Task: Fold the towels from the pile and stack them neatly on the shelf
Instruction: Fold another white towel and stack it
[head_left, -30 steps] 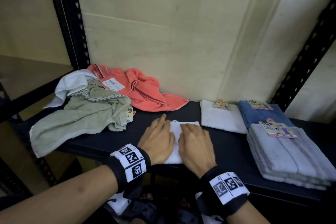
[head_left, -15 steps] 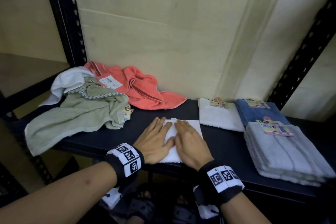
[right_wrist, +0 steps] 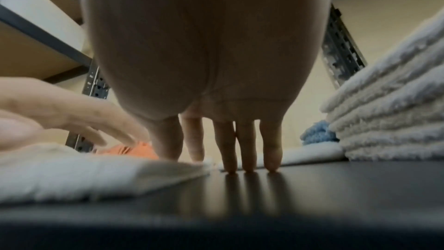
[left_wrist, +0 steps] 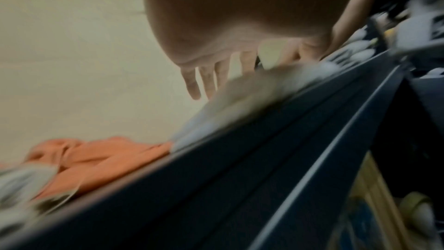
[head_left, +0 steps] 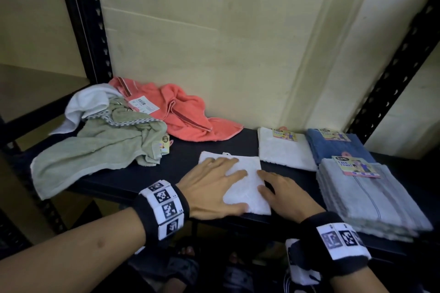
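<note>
A small folded white towel (head_left: 245,188) lies at the front of the dark shelf (head_left: 188,152). My left hand (head_left: 214,185) presses flat on its left half with straight, spread fingers. My right hand (head_left: 278,192) lies flat at the towel's right edge. In the right wrist view its fingers (right_wrist: 247,149) touch the shelf beside the white towel (right_wrist: 84,168), with the thumb and forefinger at the towel's edge. The unfolded pile sits at the left: a green towel (head_left: 100,150), a coral towel (head_left: 183,114) and a white towel (head_left: 88,102). The left wrist view is blurred.
Folded towels lie at the right: a white one (head_left: 283,152), a blue one (head_left: 333,147) and a grey stack (head_left: 369,200) with a paper label. Black perforated uprights (head_left: 83,19) flank the shelf. A pale wall stands behind.
Both hands started close together on the folded white towel and have slid apart. The right hand has moved to the towel's right edge, uncovering more of the towel.
</note>
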